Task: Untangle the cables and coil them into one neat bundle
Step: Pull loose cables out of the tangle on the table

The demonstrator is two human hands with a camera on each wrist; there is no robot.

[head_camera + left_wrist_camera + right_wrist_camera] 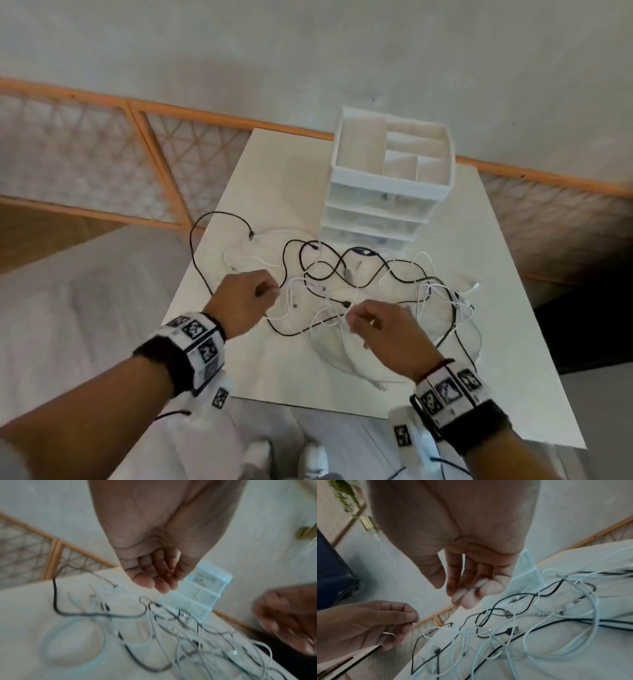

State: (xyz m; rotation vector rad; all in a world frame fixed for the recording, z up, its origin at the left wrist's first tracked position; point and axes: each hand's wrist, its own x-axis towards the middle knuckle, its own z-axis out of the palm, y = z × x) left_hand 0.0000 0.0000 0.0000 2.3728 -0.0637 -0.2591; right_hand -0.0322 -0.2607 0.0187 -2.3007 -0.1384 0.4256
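While both hands hover over the tangle, the cables (359,284) lie unsorted on the white table (284,370), black and white strands crossing one another in loose loops between the near edge and the drawer unit. One black cable (202,246) arcs out past the table's left edge and comes back onto the top. The left hand (245,298) has its fingers curled inward, and in the head view its fingertips meet at a thin white strand at the left side of the tangle; the left wrist view is blurred, so a firm grip on that strand cannot be confirmed. The right hand (390,330) is held above the near middle of the tangle, thumb and forefinger closed in a pinch on a white cable (329,320), which runs off to the left from the fingertips. In the right wrist view a thin white line shows between the curled fingers (469,580). A white plastic drawer unit (380,202) with an open divided tray on top stands at the far side of the table, just beyond the cables. Behind the table runs a wood-framed lattice panel (102,150) against a pale wall.
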